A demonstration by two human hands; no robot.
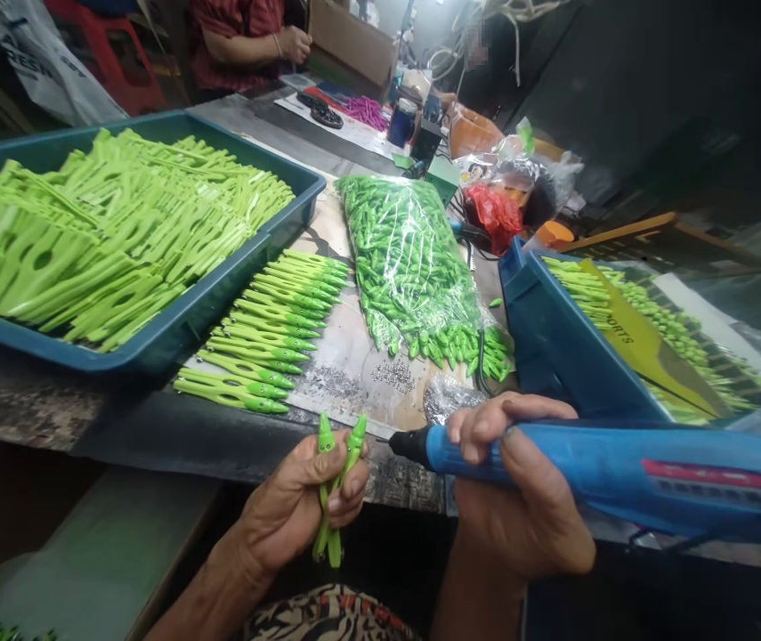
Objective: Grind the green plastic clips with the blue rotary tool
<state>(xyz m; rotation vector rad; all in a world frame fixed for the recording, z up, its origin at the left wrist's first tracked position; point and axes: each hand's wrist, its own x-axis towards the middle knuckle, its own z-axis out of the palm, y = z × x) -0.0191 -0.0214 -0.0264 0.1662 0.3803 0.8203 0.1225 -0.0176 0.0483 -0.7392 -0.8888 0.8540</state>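
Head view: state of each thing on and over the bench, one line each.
Left hand: closed on two green pieces
Two green pieces: held, pointed tips up
Right hand: wrapped around blue driver
Blue driver: held, bit toward the pieces
Left tray: heaped with green parts
Clear bag: full, some tips at its near end
Green row: laid side by side
Metal bits: loose, scattered
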